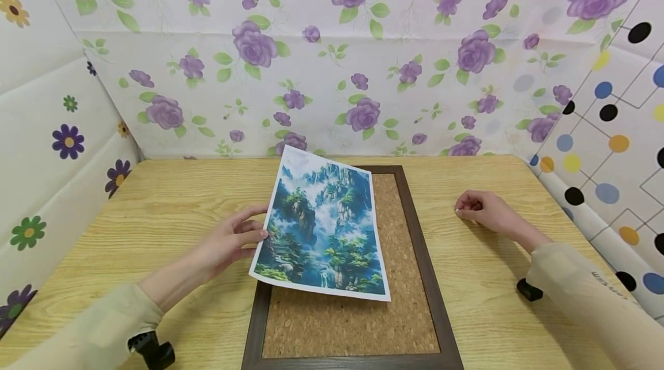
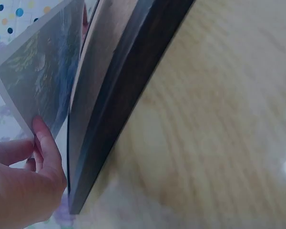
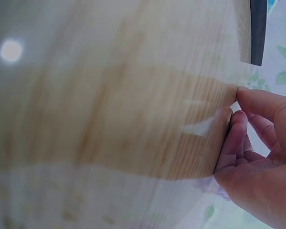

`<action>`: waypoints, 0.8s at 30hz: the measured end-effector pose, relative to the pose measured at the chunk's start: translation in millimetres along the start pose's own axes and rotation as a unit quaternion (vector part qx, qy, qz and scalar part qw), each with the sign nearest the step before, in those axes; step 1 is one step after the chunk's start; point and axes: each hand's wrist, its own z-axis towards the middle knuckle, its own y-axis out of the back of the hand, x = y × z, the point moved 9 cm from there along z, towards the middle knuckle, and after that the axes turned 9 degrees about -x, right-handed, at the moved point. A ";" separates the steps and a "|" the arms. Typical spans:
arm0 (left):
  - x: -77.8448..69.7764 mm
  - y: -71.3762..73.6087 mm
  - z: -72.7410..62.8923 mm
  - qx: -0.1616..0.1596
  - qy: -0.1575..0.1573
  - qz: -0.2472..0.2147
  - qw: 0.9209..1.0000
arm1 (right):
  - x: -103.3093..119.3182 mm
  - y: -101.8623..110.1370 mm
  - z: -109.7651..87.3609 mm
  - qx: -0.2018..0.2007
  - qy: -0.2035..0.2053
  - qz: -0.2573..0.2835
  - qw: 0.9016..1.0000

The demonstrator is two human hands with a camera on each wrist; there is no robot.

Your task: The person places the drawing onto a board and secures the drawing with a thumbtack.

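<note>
My left hand [image 1: 228, 243] pinches the left edge of a white-bordered landscape print [image 1: 327, 226], a sheet with blue cliffs, mist and green trees. In the left wrist view the thumb and fingers [image 2: 47, 148] hold that edge near a corner. The print slants over a cork board [image 1: 358, 329] with a dark brown frame [image 1: 423, 266], hiding much of its upper left. Right of the board, low over the table, is my right hand [image 1: 487, 211] with its fingers curled. A tiny pale spot shows at its fingertips; I cannot tell whether they hold something.
The light wood-grain table [image 1: 171, 203] ends at a back wall covered in purple-rose cloth [image 1: 311, 70]. Flower-print cloth [image 1: 57, 185] stands on the left and dotted cloth [image 1: 622, 162] on the right. Black wrist devices [image 1: 153, 350] hang below both sleeves.
</note>
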 end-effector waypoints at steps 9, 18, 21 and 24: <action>11.3 -13.9 -3.1 -0.005 0.016 0.028 0.999 | -2.5 -1.3 -0.7 0.002 0.000 -0.001 1.000; 11.9 -29.6 -10.1 0.009 -0.002 0.052 0.999 | -3.8 -0.9 0.0 0.001 -0.001 0.003 1.000; 13.5 -32.0 -10.8 0.011 -0.007 0.059 0.998 | -3.7 -0.8 0.4 0.004 -0.001 0.007 1.000; 14.4 -33.5 -11.1 0.017 -0.016 0.071 0.997 | -4.1 -0.7 0.9 0.004 -0.001 0.007 1.000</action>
